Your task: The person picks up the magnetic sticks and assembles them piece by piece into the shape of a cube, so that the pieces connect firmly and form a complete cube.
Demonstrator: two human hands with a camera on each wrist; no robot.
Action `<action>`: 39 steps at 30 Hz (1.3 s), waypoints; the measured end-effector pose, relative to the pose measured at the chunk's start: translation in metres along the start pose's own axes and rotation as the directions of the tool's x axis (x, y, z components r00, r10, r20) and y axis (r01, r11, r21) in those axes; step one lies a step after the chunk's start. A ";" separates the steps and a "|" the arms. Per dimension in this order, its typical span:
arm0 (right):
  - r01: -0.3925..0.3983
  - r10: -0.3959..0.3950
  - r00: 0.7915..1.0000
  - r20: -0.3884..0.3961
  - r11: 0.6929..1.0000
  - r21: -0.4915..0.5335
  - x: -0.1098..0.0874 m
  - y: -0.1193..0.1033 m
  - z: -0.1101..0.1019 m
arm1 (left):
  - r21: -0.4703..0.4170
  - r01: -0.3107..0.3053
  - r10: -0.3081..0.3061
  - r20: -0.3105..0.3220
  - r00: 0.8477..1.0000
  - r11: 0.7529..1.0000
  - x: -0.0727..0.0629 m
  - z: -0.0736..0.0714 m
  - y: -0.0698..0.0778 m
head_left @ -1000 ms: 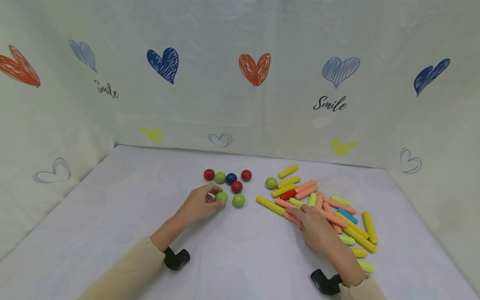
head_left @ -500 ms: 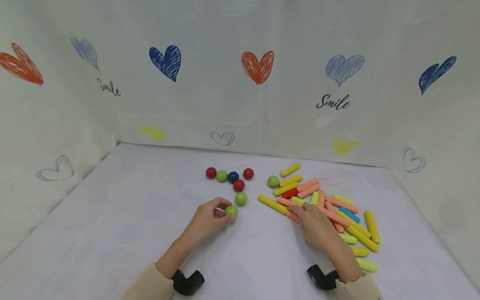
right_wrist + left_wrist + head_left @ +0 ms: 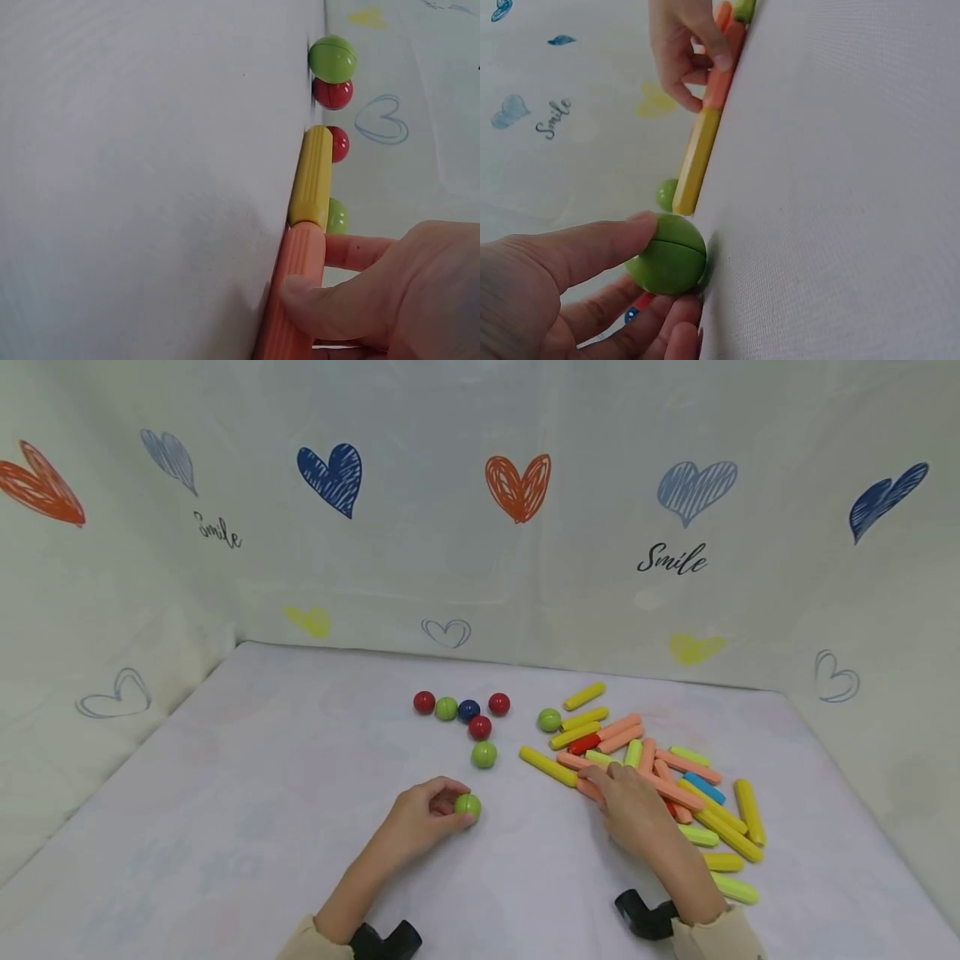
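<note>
Thumb and fingers of my left hand hold a green ball close over the white tabletop. In the left wrist view this ball is glossy, with a seam line around it. My right hand pinches a peach-coloured ridged stick lying at the near side of a pile of sticks. That stick's end meets the end of a yellow stick, and the two lie roughly in line. Beyond the left hand sits another green ball, with a red ball just behind it.
Farther back are a blue ball, a green ball and a red ball. Yellow, peach, lime and red sticks, plus one blue stick, spread around the right hand. A heart-printed curtain encloses the table.
My left hand has brought its green ball toward me and slightly right, away from the other balls. The right hand keeps its place on the peach stick.
</note>
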State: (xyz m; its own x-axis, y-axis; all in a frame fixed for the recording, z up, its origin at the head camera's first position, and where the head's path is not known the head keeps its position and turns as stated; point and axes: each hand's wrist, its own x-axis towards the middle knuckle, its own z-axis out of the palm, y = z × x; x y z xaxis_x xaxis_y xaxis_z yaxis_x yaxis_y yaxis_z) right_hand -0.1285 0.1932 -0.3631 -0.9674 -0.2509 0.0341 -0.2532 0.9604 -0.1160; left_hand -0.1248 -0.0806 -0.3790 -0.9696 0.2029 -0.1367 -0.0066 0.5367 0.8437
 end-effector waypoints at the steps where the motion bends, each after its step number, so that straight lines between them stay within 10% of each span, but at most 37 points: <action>1: -0.001 0.001 1.000 -0.002 1.000 -0.004 0.000 0.000 0.000 | -0.006 -0.005 0.005 0.010 1.000 1.000 0.001 0.000 -0.001; 12: 0.006 -0.006 1.000 -0.013 0.999 -0.034 0.001 0.001 0.005 | -0.046 -0.028 0.034 0.128 0.991 0.999 0.002 -0.008 -0.004; 39: -0.065 0.069 0.996 -0.051 0.995 0.077 -0.002 0.003 -0.004 | -0.078 0.022 -0.010 0.151 0.989 0.997 0.006 -0.008 -0.003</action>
State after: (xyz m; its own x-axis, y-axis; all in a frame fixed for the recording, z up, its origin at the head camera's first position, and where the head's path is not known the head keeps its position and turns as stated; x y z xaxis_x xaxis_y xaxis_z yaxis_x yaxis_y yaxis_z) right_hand -0.1273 0.1969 -0.3591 -0.9811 -0.1776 0.0764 -0.1894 0.9626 -0.1940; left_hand -0.1328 -0.0877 -0.3777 -0.9215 0.3189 -0.2216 -0.0466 0.4757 0.8784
